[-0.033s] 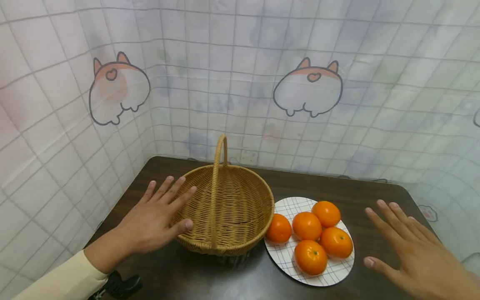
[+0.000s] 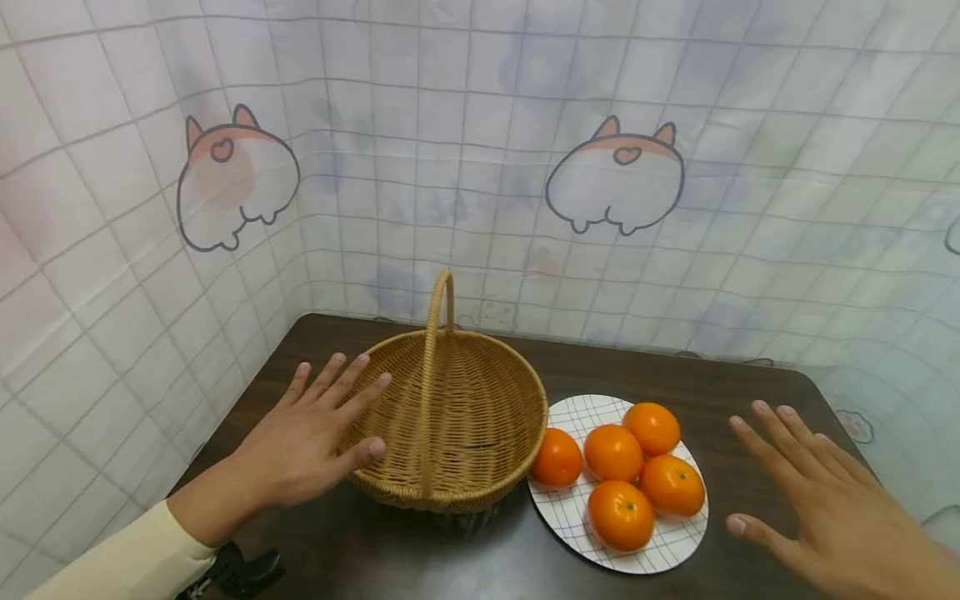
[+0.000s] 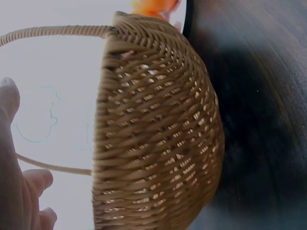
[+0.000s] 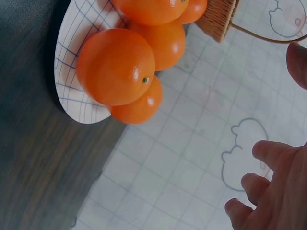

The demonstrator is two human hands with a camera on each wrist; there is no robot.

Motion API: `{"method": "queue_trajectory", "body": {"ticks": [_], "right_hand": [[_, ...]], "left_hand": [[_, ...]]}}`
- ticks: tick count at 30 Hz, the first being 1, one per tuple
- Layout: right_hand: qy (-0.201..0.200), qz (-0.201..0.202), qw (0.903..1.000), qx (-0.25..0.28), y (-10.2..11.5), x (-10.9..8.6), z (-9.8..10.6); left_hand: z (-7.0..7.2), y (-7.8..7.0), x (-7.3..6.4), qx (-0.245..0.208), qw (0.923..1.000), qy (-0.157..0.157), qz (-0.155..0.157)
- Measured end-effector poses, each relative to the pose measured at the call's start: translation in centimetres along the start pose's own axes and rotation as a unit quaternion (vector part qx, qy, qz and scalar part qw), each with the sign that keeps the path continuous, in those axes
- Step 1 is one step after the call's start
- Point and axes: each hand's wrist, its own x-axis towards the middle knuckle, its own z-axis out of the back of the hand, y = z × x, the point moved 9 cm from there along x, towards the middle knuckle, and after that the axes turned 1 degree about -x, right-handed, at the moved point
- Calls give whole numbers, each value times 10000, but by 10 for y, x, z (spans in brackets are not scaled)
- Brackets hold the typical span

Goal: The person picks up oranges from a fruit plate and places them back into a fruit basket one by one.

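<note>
A round wicker basket [image 2: 480, 417] with a tall arched handle [image 2: 428, 375] stands on the dark table with nothing inside it. Over its left side hovers my left hand [image 2: 303, 450], fingers spread and straight, holding nothing. To the basket's right lies a white plate with a grid pattern [image 2: 573, 521], bearing several oranges [image 2: 621, 515]. My right hand [image 2: 825, 500] is held in the air to the right of the plate, fingers extended and nothing in it. In the right wrist view the oranges [image 4: 115, 67] sit apart from the fingertips [image 4: 266, 151].
The dark wooden table [image 2: 420, 558] reaches back to a white curtain [image 2: 480, 167] with a grid and cartoon animal print, which hangs behind it and along both sides. A black strap device [image 2: 243, 571] shows at the left wrist.
</note>
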Motion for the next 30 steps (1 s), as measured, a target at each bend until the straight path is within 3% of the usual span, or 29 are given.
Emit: {"method": "queue_trajectory", "body": {"ticks": [6,11,14,19,21,24,26,30], "right_hand": [[-69,-35,9999,69,1,-2,0],[-127,-251,9993,243,1,-3,-4],[-214,-362,9986,312,1,0,-5],[-282,-445,9979,370,2,5,-8],[-318,-464,9976,395,2,6,-9],[-378,-484,9971,458,3,8,-12],[-400,-532,9965,499,2,7,-14],[-321,-648,9960,528,1,7,-21]], "left_hand": [[-7,10,-3,-279,9994,-10,190],[-2,21,4,-577,9957,-597,416],[-1,29,8,-783,9914,-848,624],[-10,53,10,-1571,9768,-697,1280],[-16,63,10,-2035,9656,-543,1524],[-27,75,8,-2763,9427,-273,1853],[-35,80,6,-3392,9172,-84,2087],[-48,84,3,-4536,8559,74,2481]]}}
